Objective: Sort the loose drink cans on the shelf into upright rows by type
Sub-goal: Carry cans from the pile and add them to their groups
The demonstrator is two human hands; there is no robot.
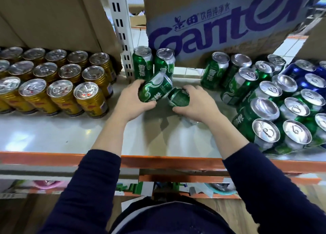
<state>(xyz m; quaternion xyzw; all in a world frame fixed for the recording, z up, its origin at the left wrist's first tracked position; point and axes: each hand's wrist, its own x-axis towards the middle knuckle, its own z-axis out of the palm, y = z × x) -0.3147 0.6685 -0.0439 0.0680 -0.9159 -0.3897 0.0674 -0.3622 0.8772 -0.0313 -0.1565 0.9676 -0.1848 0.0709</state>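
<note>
Green cans (pixel 155 88) held mid-shelf, behind orange edge (pixel 167 160).

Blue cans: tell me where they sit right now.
In the head view the blue cans stand at the far right of the shelf, just behind the cluster of green cans.

A green aluminium drink can (pixel 155 90) and a second green can (pixel 178 97) were tilted, touching, mid-shelf, before two upright green cans (pixel 142 66). Gold ribbed cans (pixel 58 92) stood in rows left; more green cans (pixel 264 108), some leaning, crowded right beside blue cans (pixel 312 80).
</note>
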